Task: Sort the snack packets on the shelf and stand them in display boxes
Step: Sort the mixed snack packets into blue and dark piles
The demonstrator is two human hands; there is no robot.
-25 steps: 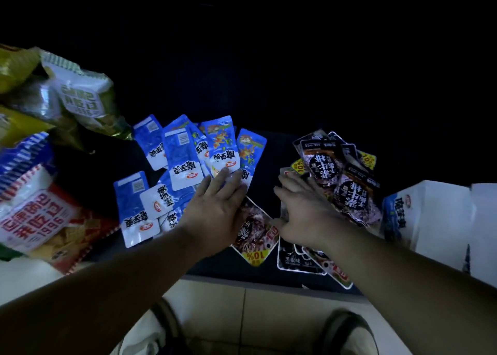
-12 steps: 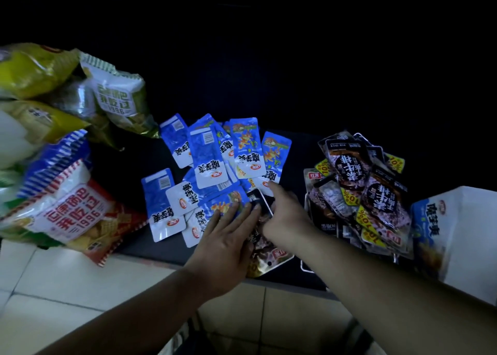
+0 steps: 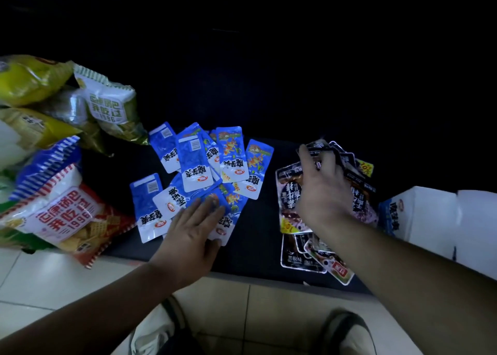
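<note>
Several blue snack packets (image 3: 200,166) lie fanned out on the dark shelf (image 3: 255,249). My left hand (image 3: 192,236) rests flat on the nearest blue ones, fingers straight. To the right is a heap of black snack packets (image 3: 304,255). My right hand (image 3: 321,193) is over that heap, its fingers curled round a black packet (image 3: 320,147) at the far side of the pile. A white display box (image 3: 433,220) with a blue printed side stands at the right end of the shelf.
Large crisp bags are piled at the left: a red and white one (image 3: 61,215), a green and white one (image 3: 110,107) and a yellow one (image 3: 29,80). The shelf's back is dark. Below the shelf edge are pale floor tiles (image 3: 48,282) and my shoes.
My right hand took a black packet from beside the blue ones and carried it right onto the black heap. My left hand stayed on the blue packets.
</note>
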